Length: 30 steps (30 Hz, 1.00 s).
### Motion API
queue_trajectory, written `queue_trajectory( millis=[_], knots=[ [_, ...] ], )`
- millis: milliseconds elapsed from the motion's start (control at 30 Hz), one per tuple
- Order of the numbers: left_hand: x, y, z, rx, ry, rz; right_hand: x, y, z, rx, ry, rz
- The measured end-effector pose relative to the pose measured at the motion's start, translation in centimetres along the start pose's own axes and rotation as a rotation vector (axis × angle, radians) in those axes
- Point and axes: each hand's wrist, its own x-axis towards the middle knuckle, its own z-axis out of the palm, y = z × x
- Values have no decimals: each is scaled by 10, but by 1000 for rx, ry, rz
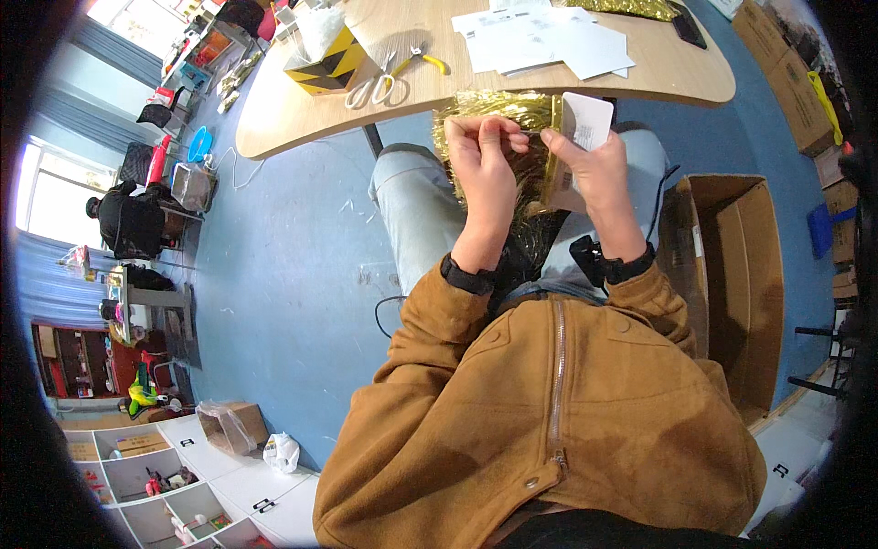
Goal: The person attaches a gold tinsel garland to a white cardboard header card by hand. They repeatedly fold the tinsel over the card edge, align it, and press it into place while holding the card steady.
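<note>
Over my lap hangs a shiny gold tinsel fringe (529, 112), its strands falling between my knees. A white card (587, 117) with rounded corners and small print is at the fringe's right edge. My right hand (599, 178) grips the card and that edge, thumb on top. In front of the tinsel, my left hand (487, 169) has its fingers curled and pressed against the thumb. Whether strands or something small lie in that pinch is hidden.
The wooden table (302, 123) ahead bears scissors (378, 89), yellow-handled pliers (428, 60), a black-and-yellow box (329, 66), white papers (549, 41) and another gold bundle (631, 7). An open cardboard box (741, 274) stands right of me. A person (131, 222) in black is far left.
</note>
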Motion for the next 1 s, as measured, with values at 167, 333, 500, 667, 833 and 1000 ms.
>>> queue_trajectory(
  millis=[167,333,500,667,833,1000],
  knots=[
    [3,-8,-2,-136,5,-141,3,-1,-1,62,60,7],
    [0,-10,-3,-94,18,-65,2,-7,-3,11,27,55],
    [9,-3,-9,-95,-75,-222,4,-5,-8,68,20,-15],
    [3,12,-9,535,-67,48,5,-10,-13,33,86,6],
    [-9,7,11,482,-227,-39,-6,-25,-6,128,30,97],
    [-4,6,3,325,-153,-155,-10,-37,-17,390,-305,74]
  ],
)
